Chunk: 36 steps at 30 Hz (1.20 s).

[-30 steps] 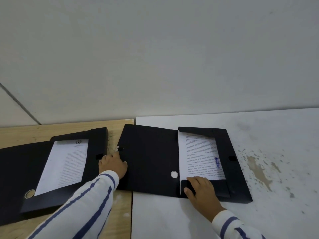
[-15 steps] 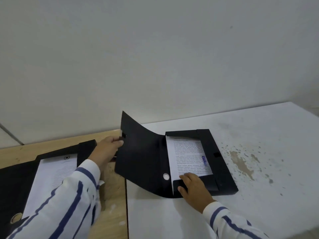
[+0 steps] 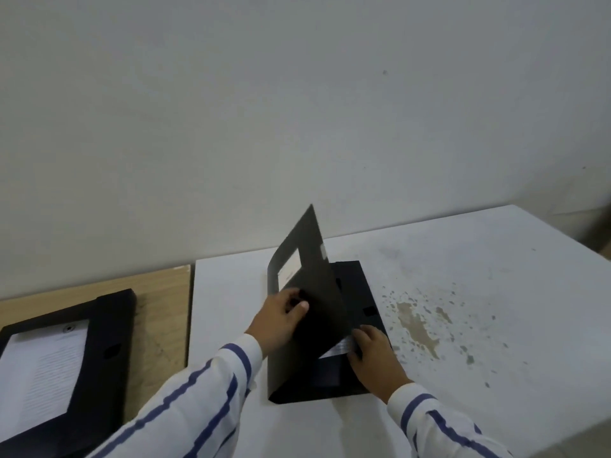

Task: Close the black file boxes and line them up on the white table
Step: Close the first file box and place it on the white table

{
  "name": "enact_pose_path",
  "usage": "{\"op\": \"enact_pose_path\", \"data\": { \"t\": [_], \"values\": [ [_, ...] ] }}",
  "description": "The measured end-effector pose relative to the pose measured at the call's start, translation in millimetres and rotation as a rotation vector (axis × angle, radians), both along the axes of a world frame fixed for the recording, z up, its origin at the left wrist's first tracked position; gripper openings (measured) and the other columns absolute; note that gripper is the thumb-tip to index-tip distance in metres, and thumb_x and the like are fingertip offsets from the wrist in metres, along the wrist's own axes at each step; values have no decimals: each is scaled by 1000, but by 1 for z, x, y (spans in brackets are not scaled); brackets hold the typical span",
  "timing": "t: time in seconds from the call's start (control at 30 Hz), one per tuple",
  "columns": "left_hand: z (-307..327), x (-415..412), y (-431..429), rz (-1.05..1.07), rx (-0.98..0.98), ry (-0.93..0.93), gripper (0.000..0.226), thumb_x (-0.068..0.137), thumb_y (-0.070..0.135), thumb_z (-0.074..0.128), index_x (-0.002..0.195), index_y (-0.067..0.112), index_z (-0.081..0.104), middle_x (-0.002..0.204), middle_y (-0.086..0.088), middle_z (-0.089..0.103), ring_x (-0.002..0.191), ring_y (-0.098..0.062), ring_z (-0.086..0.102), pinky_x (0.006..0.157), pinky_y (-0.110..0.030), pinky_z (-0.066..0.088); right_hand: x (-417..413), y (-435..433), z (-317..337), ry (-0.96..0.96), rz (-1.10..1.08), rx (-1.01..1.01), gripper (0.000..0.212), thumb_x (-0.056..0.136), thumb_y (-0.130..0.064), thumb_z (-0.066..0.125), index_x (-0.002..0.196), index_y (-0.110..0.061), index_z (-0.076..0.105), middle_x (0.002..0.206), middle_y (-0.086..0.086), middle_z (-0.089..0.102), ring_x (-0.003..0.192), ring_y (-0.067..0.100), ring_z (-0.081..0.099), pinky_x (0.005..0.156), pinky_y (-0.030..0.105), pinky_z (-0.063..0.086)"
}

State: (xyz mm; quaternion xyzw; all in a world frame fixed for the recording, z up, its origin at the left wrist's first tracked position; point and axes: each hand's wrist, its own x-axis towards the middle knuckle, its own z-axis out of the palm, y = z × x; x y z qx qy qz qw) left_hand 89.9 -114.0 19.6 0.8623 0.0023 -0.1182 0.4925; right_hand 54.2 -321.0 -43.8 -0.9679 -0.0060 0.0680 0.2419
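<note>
A black file box [image 3: 358,289] lies on the white table [image 3: 463,342], with its lid [image 3: 314,259] raised and tilted over the tray. My left hand [image 3: 281,317] grips the lid's free edge, thumb on its outer face. My right hand [image 3: 375,355] presses flat on the papers [image 3: 339,351] and the box's near right corner. A second black file box [image 3: 112,325] lies open on the wooden table at the left, with a printed sheet [image 3: 43,365] inside it.
The wooden table [image 3: 162,302] butts against the white table's left edge. Brown stains [image 3: 418,325] mark the white top to the right of the box. A plain wall runs along the back. The white table's right corner [image 3: 515,208] is in view.
My left hand has swung the lid up from flat on the table and over toward the right. My right hand has stayed on the papers. The view has shifted to the right.
</note>
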Motion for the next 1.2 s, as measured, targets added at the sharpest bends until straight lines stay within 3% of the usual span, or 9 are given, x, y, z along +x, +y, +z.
{"op": "enact_pose_path", "data": {
  "t": [0.1, 0.2, 0.27, 0.4, 0.6, 0.73, 0.97, 1.1, 1.2],
  "values": [
    [-22, 3, -19, -3, 185, 77, 59, 91, 49, 50, 143, 23, 38, 144, -4, 43, 127, -25, 49, 107, -36, 41, 12, -29, 1, 53, -30, 75, 34, 93, -22, 52, 125, -14, 54, 130, 7, 54, 117, 24, 53, 97, 26, 42],
    [-41, 6, -33, 50, 295, 130, 63, 91, 50, 50, 145, 22, 33, 151, -5, 34, 135, -27, 42, 109, -38, 37, 20, -52, 2, 105, -74, 288, 12, 96, -21, 49, 100, -21, 60, 92, -8, 62, 85, 12, 59, 71, 9, 42],
    [-51, 7, -40, 88, 371, 143, 65, 91, 49, 49, 147, 20, 32, 155, -8, 30, 138, -28, 37, 113, -40, 33, 26, -63, 3, 101, -117, 387, 16, 98, -24, 45, 97, -28, 61, 92, -9, 64, 90, 15, 60, 78, 17, 48],
    [-63, 4, -50, 117, 527, 144, 70, 90, 52, 48, 149, 21, 27, 159, -6, 22, 144, -29, 26, 116, -45, 30, 39, -84, 0, 171, -106, 494, 34, 99, -30, 37, 129, -25, 53, 125, 1, 60, 112, 22, 58, 101, 43, 48],
    [-71, -1, -59, 17, 799, 160, 73, 90, 57, 44, 151, 25, 21, 161, -4, 15, 148, -31, 14, 115, -45, 30, 45, -80, -11, 263, -136, 437, 45, 95, -28, 46, 139, -22, 38, 124, 8, 58, 115, 26, 54, 104, 43, 44],
    [-73, -1, -63, -13, 899, 143, 71, 91, 57, 41, 150, 24, 21, 161, -6, 15, 147, -32, 15, 113, -45, 32, 46, -62, -16, 175, -57, 104, 54, 92, -30, 51, 141, -15, 32, 132, 11, 43, 119, 28, 45, 103, 35, 40],
    [-83, -8, -54, -15, 810, 124, 70, 93, 54, 38, 152, 24, 15, 163, -2, 6, 150, -28, 2, 117, -44, 24, 44, -46, -34, 170, 35, -103, 68, 98, -42, 37, 150, -10, 5, 160, 8, -3, 146, 29, 11, 118, 37, 18],
    [-90, -21, -42, 58, 641, 99, 72, 95, 50, 39, 153, 19, 11, 163, 1, 1, 150, -20, 2, 119, -37, 19, 43, -52, -40, 137, 32, -151, 69, 98, -45, 33, 150, -11, 5, 161, 5, -3, 148, 26, 3, 119, 39, 4],
    [-93, -34, -37, 220, 418, 122, 76, 93, 48, 47, 152, 16, 12, 161, -5, 16, 145, -24, 27, 115, -37, 31, 36, -55, -41, 151, -72, 36, 68, 96, -41, 43, 150, -14, 11, 159, 7, 17, 145, 27, 18, 120, 41, 15]
  ]
}}
